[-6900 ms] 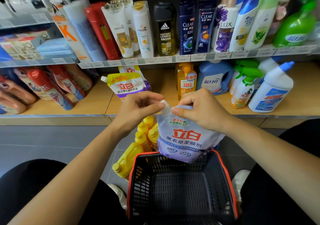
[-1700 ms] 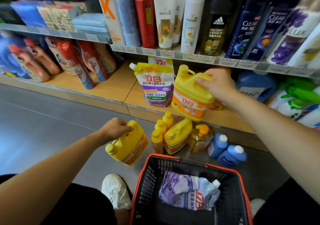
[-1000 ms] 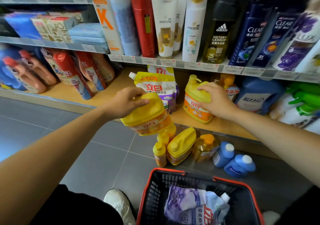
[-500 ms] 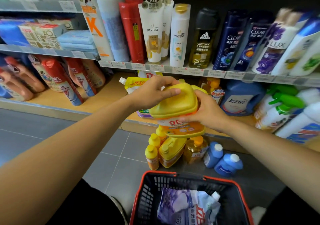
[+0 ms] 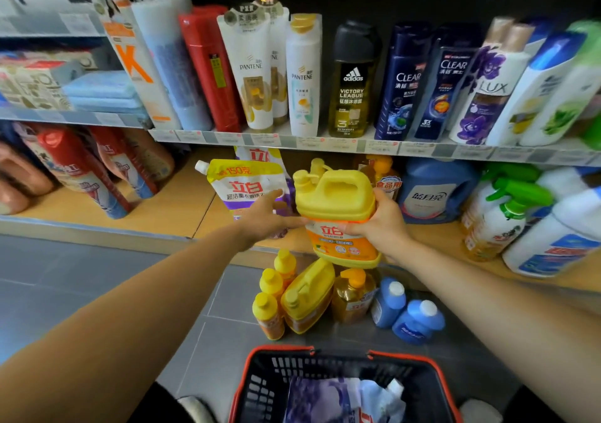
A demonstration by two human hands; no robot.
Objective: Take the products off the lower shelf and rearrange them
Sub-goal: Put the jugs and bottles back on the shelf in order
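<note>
We hold a yellow detergent jug [image 5: 338, 214] upright at the near edge of the lower shelf [image 5: 169, 208], above bottles [image 5: 309, 299] on the floor. Our right hand [image 5: 380, 224] clasps its right side, while our left hand [image 5: 260, 219] presses straight fingers against its left.

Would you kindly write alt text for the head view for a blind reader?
A person's right hand grips a yellow detergent jug at the front of the lower shelf, with the left hand touching its side. More bottles stand on the floor beyond a red-rimmed basket.
</note>
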